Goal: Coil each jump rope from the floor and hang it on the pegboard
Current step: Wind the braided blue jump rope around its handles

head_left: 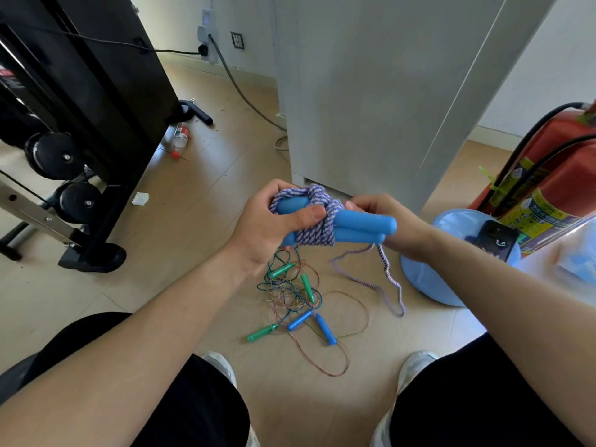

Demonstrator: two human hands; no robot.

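Far out to the left of my left hand stands a black weight machine (80,91), and beyond both hands a white cabinet (371,91). A red fire extinguisher (548,188) and a pale blue tub (429,279) lie to the right of my right hand. On the floor below my hands is a tangle of thin ropes (300,301) with green and blue grips. My hands are close together on the purple-and-white jump rope (316,227) wound round its blue handles (364,225). My left hand (267,227) clamps the coil, thumb across it. My right hand (387,217) curls in from behind the handles, fingertips on the wraps. A loose tail hangs to the floor.
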